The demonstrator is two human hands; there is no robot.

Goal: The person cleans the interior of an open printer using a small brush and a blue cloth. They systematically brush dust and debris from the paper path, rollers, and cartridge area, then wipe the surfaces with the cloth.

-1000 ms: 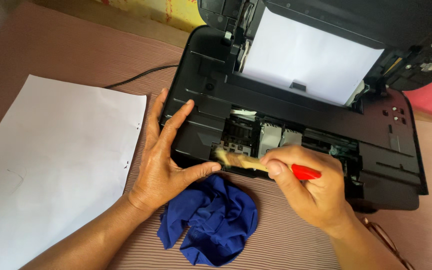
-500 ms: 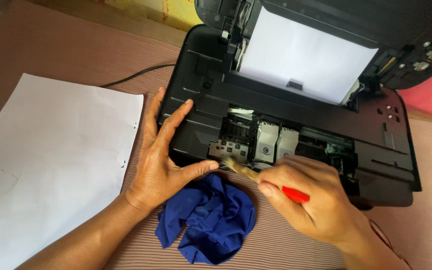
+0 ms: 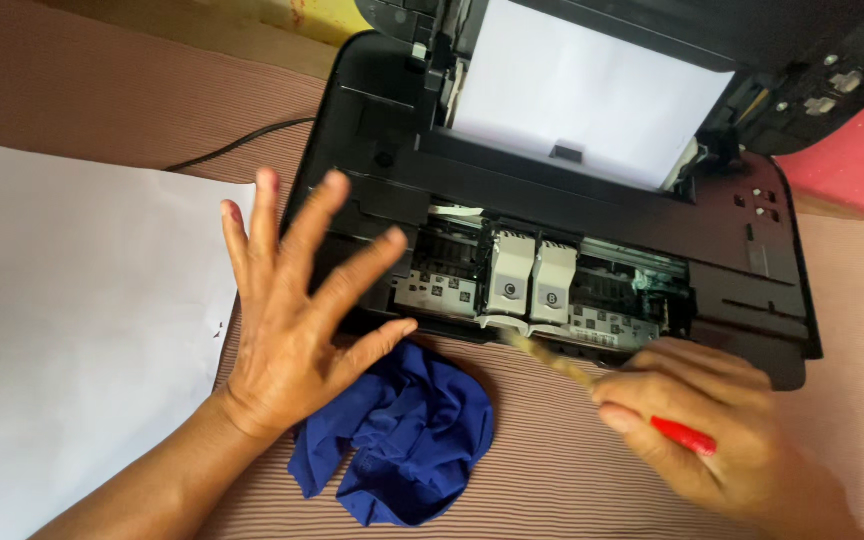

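A black printer [image 3: 742, 270] lies open on the table, showing two grey ink cartridges [image 3: 530, 280] in its carriage and white paper [image 3: 582, 90] in the rear feed. My right hand [image 3: 707, 430] grips a small brush with a red handle [image 3: 682, 436]; its bristles [image 3: 537, 352] point at the printer's front edge just below the cartridges. My left hand [image 3: 297, 310] hovers with fingers spread over the printer's left front corner, holding nothing. A crumpled blue cloth [image 3: 402, 450] lies on the table below that hand.
A large white sheet of paper [image 3: 72, 320] covers the table at left. A black cable [image 3: 232, 145] runs from the printer's left rear. The ribbed brown table mat [image 3: 552, 470] stretches under everything. A red surface [image 3: 862, 160] shows at the far right.
My left hand has lifted off the printer's corner and spread its fingers. My right hand has drawn the brush back toward the lower right, away from the carriage. The view shifted slightly.
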